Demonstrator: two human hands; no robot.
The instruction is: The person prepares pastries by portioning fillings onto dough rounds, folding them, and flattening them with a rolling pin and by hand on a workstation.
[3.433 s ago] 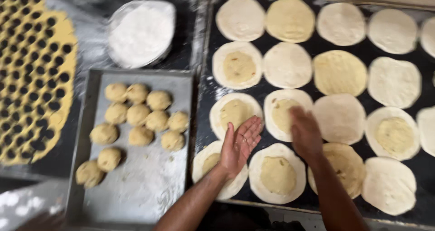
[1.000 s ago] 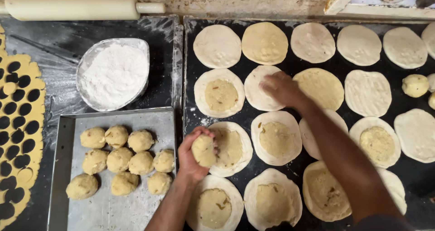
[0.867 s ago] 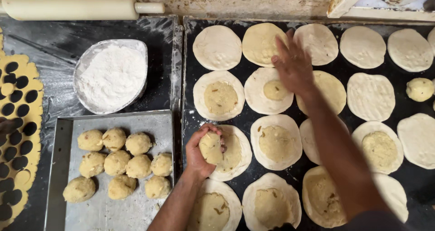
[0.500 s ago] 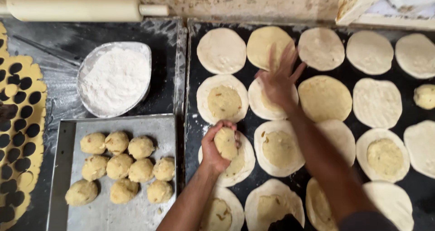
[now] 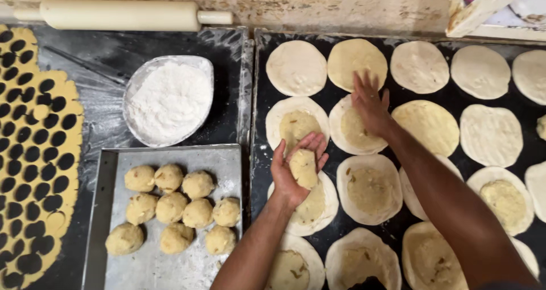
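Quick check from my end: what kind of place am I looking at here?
Probably a bakery or pastry kitchen. Rows of rolled dough rounds cover a dark tray, a metal tray holds filling balls, and a rolling pin and flour bowl lie nearby. The left hand holds one ball.

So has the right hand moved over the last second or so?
Yes. The right hand has gone up the black tray, from the second row of dough discs to the edge of the yellowish disc in the top row.

Head view, straight down, close
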